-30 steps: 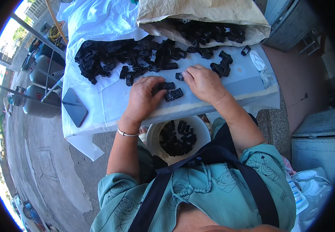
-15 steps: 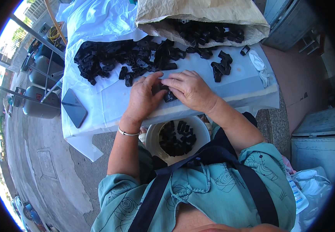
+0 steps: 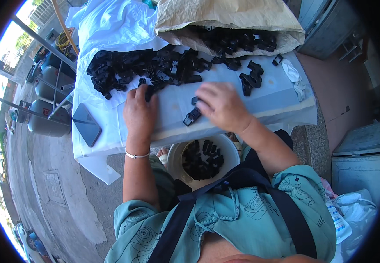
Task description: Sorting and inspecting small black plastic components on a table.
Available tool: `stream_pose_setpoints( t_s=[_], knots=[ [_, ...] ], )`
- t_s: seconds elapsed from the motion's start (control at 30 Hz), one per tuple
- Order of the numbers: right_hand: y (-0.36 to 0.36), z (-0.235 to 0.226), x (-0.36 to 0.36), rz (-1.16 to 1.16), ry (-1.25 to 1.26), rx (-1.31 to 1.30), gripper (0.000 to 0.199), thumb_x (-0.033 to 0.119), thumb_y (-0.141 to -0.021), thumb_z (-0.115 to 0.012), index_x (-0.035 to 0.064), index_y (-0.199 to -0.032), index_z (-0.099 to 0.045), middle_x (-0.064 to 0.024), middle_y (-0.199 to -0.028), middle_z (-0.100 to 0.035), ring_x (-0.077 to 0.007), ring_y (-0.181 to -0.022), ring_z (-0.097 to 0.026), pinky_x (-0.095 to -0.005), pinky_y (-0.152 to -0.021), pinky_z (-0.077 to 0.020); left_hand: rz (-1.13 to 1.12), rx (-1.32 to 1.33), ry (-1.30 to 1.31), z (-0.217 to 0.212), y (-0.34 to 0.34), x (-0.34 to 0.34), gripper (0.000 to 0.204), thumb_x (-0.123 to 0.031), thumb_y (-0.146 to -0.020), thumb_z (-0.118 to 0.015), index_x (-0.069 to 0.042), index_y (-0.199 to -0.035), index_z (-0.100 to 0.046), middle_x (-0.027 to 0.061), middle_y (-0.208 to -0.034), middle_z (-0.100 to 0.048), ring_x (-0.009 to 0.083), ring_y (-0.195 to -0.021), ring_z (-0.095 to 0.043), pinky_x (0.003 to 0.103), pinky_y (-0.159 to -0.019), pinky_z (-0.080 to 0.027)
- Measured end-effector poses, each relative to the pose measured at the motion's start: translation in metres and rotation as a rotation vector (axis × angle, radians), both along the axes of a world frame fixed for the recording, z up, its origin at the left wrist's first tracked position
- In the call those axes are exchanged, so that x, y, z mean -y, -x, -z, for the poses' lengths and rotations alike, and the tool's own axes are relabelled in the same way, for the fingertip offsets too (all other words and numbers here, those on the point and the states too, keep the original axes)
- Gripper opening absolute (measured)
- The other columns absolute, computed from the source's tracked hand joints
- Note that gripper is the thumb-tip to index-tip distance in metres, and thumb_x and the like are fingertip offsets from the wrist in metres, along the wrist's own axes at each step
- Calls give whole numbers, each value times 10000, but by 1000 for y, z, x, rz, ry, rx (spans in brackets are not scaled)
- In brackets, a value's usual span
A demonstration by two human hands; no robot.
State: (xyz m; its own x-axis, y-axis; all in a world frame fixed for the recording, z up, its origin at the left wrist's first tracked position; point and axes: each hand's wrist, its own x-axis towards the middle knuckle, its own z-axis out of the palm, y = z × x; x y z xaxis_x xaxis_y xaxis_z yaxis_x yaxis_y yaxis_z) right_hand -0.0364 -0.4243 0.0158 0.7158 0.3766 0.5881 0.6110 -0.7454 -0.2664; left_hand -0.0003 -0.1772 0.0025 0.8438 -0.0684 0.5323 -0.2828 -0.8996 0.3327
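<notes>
My left hand is at the near edge of a heap of black plastic parts, its fingers and thumb closed around one small black part. To the right, my right hand is smeared by motion above the white table cover. Right beside its fingertips is an oblong black plastic part, tilted, with a smaller dark piece just above it. Whether the right fingers grip either piece cannot be made out.
A brown paper sack of black parts lies open at the back. Loose black parts and a white cloth are at right, a phone at left. Below the table edge stands a white bucket with similar parts.
My hands were together over a black part. The left has moved left to the heap's edge and closed on a part; the right has shifted slightly right, leaving the oblong part in plain sight.
</notes>
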Motion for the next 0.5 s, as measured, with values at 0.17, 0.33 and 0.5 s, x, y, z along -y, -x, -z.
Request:
stream_pose_setpoints(
  t_s=[0.17, 0.33, 0.5],
  knots=[
    [-15, -20, 58, 726, 236, -142, 200, 243, -890, -634, 60, -810, -643, -132, -864, -632, -335, -836, -633, -447, -707, -511, 30, -80, 108, -2, 6, 7, 281, -154, -805, -706, -77, -1070, -654, 157, -940, -638, 351, -802, -648, 429, -707, -529],
    [-19, -5, 49, 444, 194, -60, 119, 167, -859, -662, 58, -882, -619, -135, -922, -626, -350, -837, -634, -437, -701, -524, 229, -159, 175, -13, 15, 31, 259, -118, -782, -723, -60, -1033, -693, 163, -919, -631, 346, -775, -646, 412, -694, -536],
    [-25, -5, 32, 192, -56, 125, 179, 53, -804, -710, 45, -965, -632, -127, -978, -597, -317, -903, -630, -382, -787, -533, 303, -316, 303, -25, 16, 21, 272, -52, -772, -696, -60, -1044, -703, 178, -1019, -639, 336, -785, -654, 402, -702, -540]
  ],
)
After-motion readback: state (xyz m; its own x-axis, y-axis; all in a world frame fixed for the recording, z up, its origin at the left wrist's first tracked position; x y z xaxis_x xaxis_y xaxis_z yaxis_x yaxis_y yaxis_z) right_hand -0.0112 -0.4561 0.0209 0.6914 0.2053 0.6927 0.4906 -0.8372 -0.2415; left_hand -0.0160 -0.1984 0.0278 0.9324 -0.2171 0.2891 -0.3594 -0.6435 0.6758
